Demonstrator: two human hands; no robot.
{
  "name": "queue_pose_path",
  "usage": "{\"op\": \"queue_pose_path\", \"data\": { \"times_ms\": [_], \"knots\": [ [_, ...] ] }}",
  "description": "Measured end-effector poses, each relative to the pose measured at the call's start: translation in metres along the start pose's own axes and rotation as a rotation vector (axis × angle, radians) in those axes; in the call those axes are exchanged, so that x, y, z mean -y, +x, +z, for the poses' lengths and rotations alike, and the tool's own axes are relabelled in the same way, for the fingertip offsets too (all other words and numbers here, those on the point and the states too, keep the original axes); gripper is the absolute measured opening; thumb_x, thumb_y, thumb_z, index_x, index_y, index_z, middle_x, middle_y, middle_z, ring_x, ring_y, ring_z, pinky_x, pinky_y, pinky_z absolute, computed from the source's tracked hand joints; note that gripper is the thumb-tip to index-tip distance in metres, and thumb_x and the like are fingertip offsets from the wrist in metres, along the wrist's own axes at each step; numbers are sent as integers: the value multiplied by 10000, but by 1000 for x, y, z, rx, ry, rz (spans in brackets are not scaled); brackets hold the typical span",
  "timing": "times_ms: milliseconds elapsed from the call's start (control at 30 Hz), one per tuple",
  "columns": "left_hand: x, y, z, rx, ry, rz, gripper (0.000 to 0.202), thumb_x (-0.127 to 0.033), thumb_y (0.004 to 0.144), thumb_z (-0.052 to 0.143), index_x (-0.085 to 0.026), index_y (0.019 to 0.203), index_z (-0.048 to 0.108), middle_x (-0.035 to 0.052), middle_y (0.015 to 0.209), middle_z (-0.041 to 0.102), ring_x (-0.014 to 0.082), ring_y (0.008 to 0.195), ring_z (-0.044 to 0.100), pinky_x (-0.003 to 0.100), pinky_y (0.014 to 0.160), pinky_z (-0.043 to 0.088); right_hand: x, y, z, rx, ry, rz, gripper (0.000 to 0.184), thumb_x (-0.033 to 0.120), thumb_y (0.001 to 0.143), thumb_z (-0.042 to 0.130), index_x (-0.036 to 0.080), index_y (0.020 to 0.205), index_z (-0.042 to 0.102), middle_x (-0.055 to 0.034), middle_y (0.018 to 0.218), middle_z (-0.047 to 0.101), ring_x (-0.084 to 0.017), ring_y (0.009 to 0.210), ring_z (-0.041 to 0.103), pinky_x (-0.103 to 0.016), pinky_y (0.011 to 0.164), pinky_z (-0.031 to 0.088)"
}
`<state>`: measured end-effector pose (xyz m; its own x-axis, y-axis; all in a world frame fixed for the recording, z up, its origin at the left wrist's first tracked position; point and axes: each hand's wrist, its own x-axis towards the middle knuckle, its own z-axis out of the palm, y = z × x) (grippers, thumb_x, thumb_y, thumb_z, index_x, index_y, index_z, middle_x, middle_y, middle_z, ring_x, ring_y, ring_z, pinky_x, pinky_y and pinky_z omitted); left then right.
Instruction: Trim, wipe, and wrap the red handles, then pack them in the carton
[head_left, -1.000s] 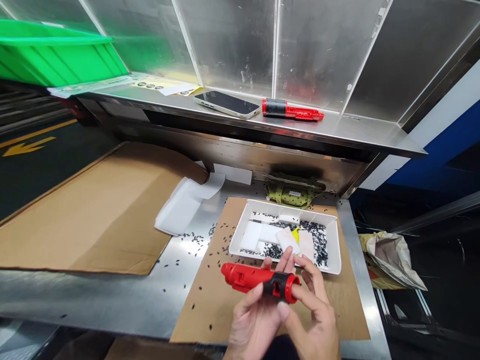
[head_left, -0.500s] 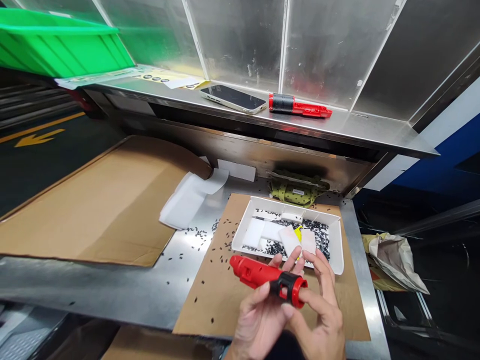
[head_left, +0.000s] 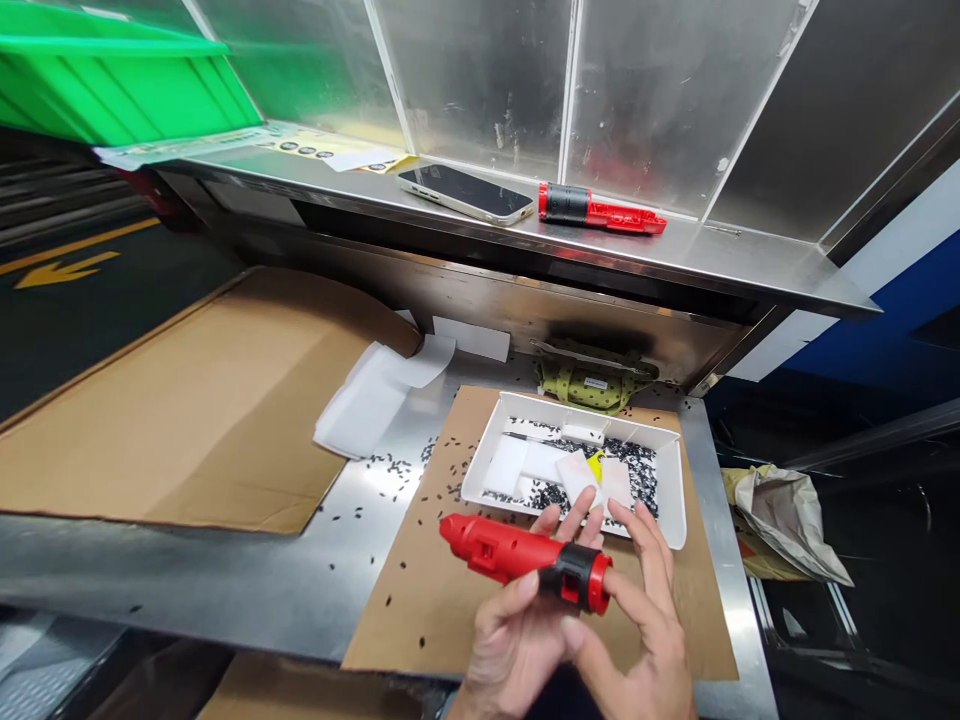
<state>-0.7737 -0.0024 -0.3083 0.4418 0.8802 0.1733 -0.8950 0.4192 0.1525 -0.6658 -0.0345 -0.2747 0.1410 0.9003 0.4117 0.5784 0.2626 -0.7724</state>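
A red plastic tool body with a black collar lies across both my hands above a brown cardboard sheet. My left hand grips it from below, thumb on the black collar. My right hand touches the red end cap with its thumb while its fingers stretch out behind it. Just beyond stands a white tray with small black pieces and white inserts.
On the steel shelf lie a phone and a second red tool. A green bin sits at the far left. A large cardboard sheet, white paper, scattered black bits and a crumpled bag surround the bench.
The red tool has shifted slightly left and lower in my hands. My right fingers have spread out more behind the end cap.
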Motion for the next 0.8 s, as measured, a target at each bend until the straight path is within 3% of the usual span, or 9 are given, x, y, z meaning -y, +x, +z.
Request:
{"op": "queue_pose_path", "data": {
  "times_ms": [200, 367, 567, 800],
  "knots": [
    [2, -1, -2, -2, 20, -23, 492, -172, 889, 375, -294, 1325, 569, 25, 1519, 423, 242, 1455, 199, 467, 1193, -59, -2, -1, 1, 24, 71, 39, 170, 281, 863, 582, 247, 881, 748, -70, 1462, 450, -326, 1414, 297, -513, 1079, 391],
    [3, 2, -2, -29, 24, -46, 484, -203, 871, 427, -301, 1324, 570, 37, 1513, 435, 257, 1451, 221, 470, 1195, -58, -2, 0, 1, -62, 70, 4, 142, 252, 839, 630, 241, 712, 690, -54, 1415, 482, -324, 1395, 325, -537, 1104, 321],
    [5, 3, -5, -2, -14, -28, 493, -191, 896, 380, -242, 1361, 537, 78, 1517, 421, 252, 1443, 251, 464, 1192, -61, -3, 0, 1, -87, 16, 10, 53, 294, 825, 653, 245, 809, 667, -75, 1391, 514, -324, 1369, 363, -515, 1036, 394],
    [5, -1, -5, -18, -29, -3, 492, -155, 891, 412, -225, 1363, 533, 78, 1531, 395, 274, 1441, 252, 477, 1199, -17, -6, 0, 0, -37, 11, -13, 158, 318, 844, 641, 292, 984, 708, -49, 1440, 474, -308, 1388, 332, -490, 1064, 368]
  ]
}}
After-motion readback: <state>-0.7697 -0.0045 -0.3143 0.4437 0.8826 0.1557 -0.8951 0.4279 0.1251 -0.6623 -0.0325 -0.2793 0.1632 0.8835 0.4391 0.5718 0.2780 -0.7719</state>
